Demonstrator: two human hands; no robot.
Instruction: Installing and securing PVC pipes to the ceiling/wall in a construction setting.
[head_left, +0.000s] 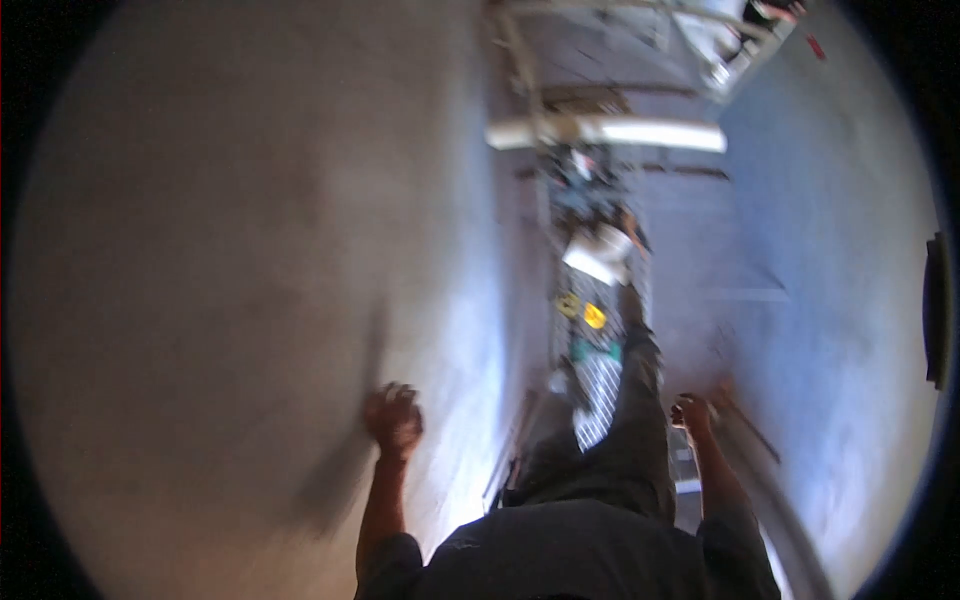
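Observation:
My left hand [395,415] is beside the tall plaster wall [230,250] with fingers apart and slightly bent, holding nothing visible; whether it touches the wall is unclear. My right hand [690,415], fingers curled, hangs near a long rail-like edge [750,430] on the right; its grip is too blurred to tell. Below me, my legs and feet reach onto a narrow metal grated walkway [600,395]. Blurred on it lie a white board-like piece [595,260], a yellow item [595,315] and a jumble of dark items [585,175].
A pale horizontal beam [660,135] crosses above the jumble in the picture. Metal framework [590,8] and white objects [715,40] are at the top. A bluish wall [830,300] rises on the right, with a small red piece [815,45] high in view.

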